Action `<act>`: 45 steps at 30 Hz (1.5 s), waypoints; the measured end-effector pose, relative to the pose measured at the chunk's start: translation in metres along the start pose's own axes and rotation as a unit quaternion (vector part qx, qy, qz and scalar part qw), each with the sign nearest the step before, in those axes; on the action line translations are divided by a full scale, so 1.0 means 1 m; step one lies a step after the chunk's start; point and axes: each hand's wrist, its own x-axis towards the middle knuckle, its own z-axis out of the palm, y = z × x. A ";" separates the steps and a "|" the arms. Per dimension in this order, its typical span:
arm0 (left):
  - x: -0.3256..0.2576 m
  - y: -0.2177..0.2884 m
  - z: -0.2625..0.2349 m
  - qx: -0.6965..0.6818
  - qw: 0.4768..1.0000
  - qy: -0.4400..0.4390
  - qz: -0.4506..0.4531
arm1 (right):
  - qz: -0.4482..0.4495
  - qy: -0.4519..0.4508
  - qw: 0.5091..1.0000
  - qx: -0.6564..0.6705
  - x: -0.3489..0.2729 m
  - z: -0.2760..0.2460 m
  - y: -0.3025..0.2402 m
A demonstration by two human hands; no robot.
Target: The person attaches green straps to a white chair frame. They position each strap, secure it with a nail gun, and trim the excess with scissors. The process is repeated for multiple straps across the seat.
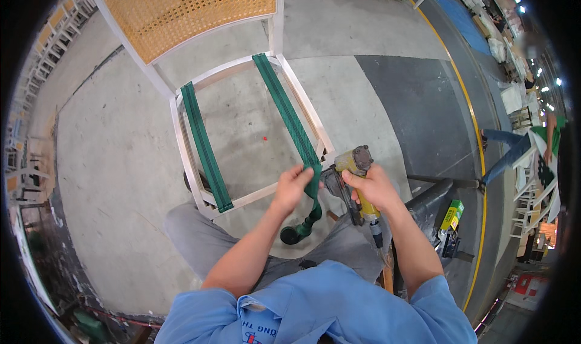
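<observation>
A white wooden chair frame (pixel 181 126) with a cane back (pixel 187 8) stands before me on the floor. Two green webbing straps cross its open seat: one on the left (pixel 204 147), one on the right (pixel 289 117). My left hand (pixel 292 186) grips the near end of the right strap at the seat's front rail. The strap runs down to a roll (pixel 296 232) by my knee. My right hand (pixel 372 186) holds a yellow pneumatic staple gun (pixel 354 174), its nose against the front rail next to the strap.
Grey concrete floor surrounds the chair, with a yellow line (pixel 475 138) curving on the right. A green and yellow box (pixel 452 215) lies at my right. Another person (pixel 520 147) works among white chair frames far right. More frames stack along the left edge (pixel 24 162).
</observation>
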 end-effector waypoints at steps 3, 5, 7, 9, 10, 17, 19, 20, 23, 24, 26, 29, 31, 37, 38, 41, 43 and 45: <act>0.034 0.034 -0.011 -0.037 0.997 0.030 -0.052 | 0.010 -0.003 1.000 0.006 0.011 0.008 0.000; 0.049 0.042 -0.014 -0.058 0.994 0.045 -0.085 | 0.010 -0.011 1.000 0.011 0.019 0.013 -0.002; 0.056 0.043 -0.020 -0.047 0.994 0.031 -0.094 | 0.020 -0.008 1.000 -0.020 0.027 0.018 -0.003; 0.058 0.040 -0.024 -0.050 0.993 0.024 -0.105 | 0.025 -0.009 0.999 -0.039 0.033 0.022 -0.003; 0.058 0.039 -0.025 -0.059 0.992 0.025 -0.106 | 0.027 -0.009 0.998 -0.047 0.036 0.024 -0.003; 0.057 0.042 -0.026 -0.102 0.987 0.022 -0.119 | 0.045 -0.008 0.996 -0.071 0.041 0.029 0.000; 0.056 0.044 -0.028 -0.091 0.989 0.020 -0.117 | 0.049 -0.006 0.996 -0.068 0.042 0.031 0.001; 0.055 0.044 -0.028 -0.079 0.989 0.022 -0.124 | 0.053 -0.003 0.996 -0.066 0.042 0.032 0.002; 0.054 0.046 -0.031 -0.073 0.990 0.006 -0.119 | 0.049 -0.001 0.996 -0.074 0.043 0.035 0.005; 0.054 0.046 -0.032 -0.072 0.990 0.007 -0.120 | 0.047 -0.001 0.996 -0.076 0.043 0.036 0.005; 0.055 0.045 -0.031 -0.065 0.989 0.018 -0.132 | 0.044 -0.005 0.996 -0.076 0.043 0.036 0.005; 0.057 0.042 -0.029 -0.085 0.988 0.021 -0.124 | 0.054 -0.002 0.992 -0.114 0.041 0.038 0.003; 0.059 0.040 -0.028 -0.093 0.990 0.018 -0.108 | 0.043 -0.013 0.995 -0.091 0.040 0.042 0.001; 0.058 0.040 -0.030 -0.086 0.989 0.013 -0.116 | 0.052 -0.017 0.995 -0.085 0.035 0.049 -0.003; 0.058 0.041 -0.029 -0.085 0.989 0.015 -0.122 | 0.052 -0.015 0.995 -0.084 0.036 0.049 -0.003; 0.056 0.042 -0.031 -0.086 0.987 0.020 -0.131 | 0.062 -0.034 0.995 -0.073 0.036 0.054 -0.002; 0.057 0.043 -0.033 -0.078 0.991 0.004 -0.113 | 0.055 -0.031 0.993 -0.099 0.036 0.055 -0.004; 0.058 0.040 -0.036 -0.075 0.991 -0.008 -0.113 | 0.043 -0.029 0.995 -0.086 0.031 0.050 -0.010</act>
